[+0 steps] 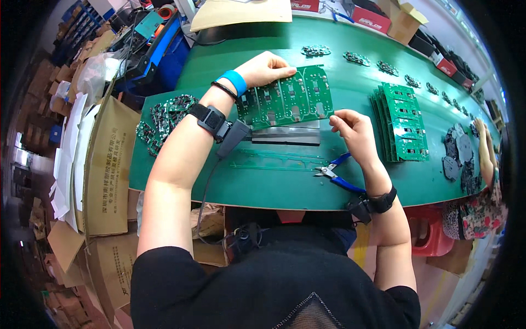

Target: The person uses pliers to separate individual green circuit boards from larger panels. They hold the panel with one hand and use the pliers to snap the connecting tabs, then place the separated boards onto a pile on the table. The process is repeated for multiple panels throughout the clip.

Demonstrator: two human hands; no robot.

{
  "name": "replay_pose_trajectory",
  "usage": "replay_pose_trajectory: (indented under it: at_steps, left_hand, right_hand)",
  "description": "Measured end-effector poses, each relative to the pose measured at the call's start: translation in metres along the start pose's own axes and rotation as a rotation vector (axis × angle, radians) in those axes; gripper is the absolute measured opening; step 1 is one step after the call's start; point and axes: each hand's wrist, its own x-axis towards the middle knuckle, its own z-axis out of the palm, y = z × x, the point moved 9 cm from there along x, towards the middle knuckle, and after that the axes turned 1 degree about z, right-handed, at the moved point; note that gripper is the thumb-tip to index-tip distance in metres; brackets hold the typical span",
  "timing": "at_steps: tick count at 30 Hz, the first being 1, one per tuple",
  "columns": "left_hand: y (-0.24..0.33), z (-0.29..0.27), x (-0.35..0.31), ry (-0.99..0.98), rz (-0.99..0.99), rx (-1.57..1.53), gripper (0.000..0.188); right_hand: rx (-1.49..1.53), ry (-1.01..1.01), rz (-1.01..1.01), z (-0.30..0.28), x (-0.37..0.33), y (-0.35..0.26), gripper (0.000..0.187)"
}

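A green circuit board panel, divided into several small boards, is held tilted above the table. My left hand grips its upper edge, with the fingers partly hidden behind it. At the lower right corner of the panel, my right hand has its thumb and forefinger pinched together. Below the panel lies a grey metal bar, partly covered by it. Thin green board strips rest closer to me. Beside them, blue-handled cutting pliers lie with their jaws apart.
Small populated boards are heaped on the left. A stack of panels stands at right, with dark parts beyond it. Several boards form a row at the back. Another person's hand is at far right. Cardboard borders the left.
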Motion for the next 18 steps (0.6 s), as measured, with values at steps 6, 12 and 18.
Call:
replay_pose_trajectory:
  at_steps: [6, 12, 18]
  left_hand:
    - [0.009, 0.016, -0.013, -0.029, -0.043, -0.023, 0.043]
    - [-0.033, -0.007, -0.016, 0.057, -0.162, -0.11, 0.036]
    - [-0.003, 0.008, -0.019, -0.04, -0.11, -0.189, 0.036]
  right_hand:
    - [0.126, -0.053, -0.173, 0.003, -0.019, -0.006, 0.008]
    - [-0.41, -0.188, -0.39, 0.012, -0.045, -0.037, 0.014]
    - [-0.981, 0.135, -0.931, 0.03, -0.06, -0.108, 0.056]
